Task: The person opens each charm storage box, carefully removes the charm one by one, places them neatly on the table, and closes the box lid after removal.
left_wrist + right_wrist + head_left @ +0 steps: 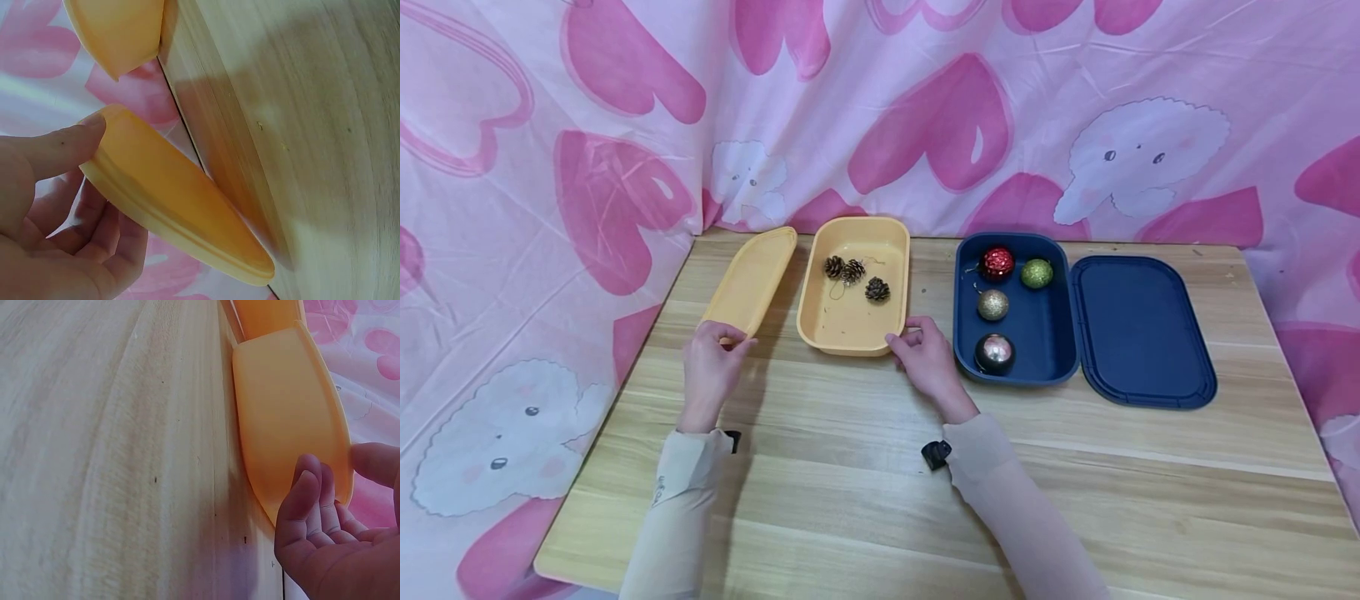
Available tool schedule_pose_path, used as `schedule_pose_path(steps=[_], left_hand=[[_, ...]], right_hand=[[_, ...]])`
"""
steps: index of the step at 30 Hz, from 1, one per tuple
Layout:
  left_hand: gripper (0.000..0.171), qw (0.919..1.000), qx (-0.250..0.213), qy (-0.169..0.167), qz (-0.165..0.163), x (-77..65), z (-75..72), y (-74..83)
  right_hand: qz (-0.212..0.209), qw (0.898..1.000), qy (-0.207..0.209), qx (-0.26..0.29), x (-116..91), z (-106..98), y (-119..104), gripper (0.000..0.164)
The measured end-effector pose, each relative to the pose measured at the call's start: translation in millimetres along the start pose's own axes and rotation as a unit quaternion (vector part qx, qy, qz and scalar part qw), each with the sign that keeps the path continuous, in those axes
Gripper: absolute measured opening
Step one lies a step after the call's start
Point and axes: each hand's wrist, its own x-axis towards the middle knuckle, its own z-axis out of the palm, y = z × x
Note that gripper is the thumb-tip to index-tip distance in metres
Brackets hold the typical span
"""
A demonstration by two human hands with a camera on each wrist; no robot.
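Note:
My left hand [711,367] pinches the near end of a yellow lid [751,279], thumb on one face and fingers behind. In the left wrist view the lid [169,194] is tilted up, off the table along much of its length. My right hand [925,358] holds the near right corner of the yellow box [853,343], its thumb at the rim and its curled fingers against the outer wall [281,406]. Inside the box lie three pinecones [877,289], one to the right of the other two.
Right of the yellow box stands a dark blue box [1045,350] with a red bauble [997,263], a green bauble [1037,273], a gold bauble [992,305] and a shiny dark bauble [995,353]. A blue lid [1142,333] lies beside it. Pink curtain [925,108] hangs behind the wooden table [850,500].

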Motion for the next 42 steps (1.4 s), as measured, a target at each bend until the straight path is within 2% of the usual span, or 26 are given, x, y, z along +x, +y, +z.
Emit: schedule_pose_path(steps=[13, 19, 25, 28, 42], left_hand=[[0.009, 0.9987, 0.01, -0.031, 0.04, 0.4, 5.2, -2.5], [0.011, 0.9974, 0.015, -0.06, 0.037, 2.3, 7.2, -3.4], [0.012, 0.9932, 0.028, -0.113, 0.001, 4.7, 8.4, -2.9], [0.012, 0.9907, 0.032, -0.132, -0.003, 6.4, 9.9, -3.2], [0.01, 0.987, 0.038, -0.153, 0.032, 12.8, 17.7, -3.0]], right_hand=[[0.001, 1.0, -0.001, -0.004, 1.0, -0.3, 0.2, 0.044], [0.004, 1.0, -0.003, -0.007, 1.0, -0.2, 0.7, 0.044], [0.001, 1.0, -0.002, -0.001, 1.0, -0.3, 1.2, 0.044], [0.001, 1.0, 0.0, 0.001, 0.7, -0.2, 1.3, 0.043], [0.001, 1.0, 0.001, 0.003, 0.4, 0.2, 0.7, 0.044]])
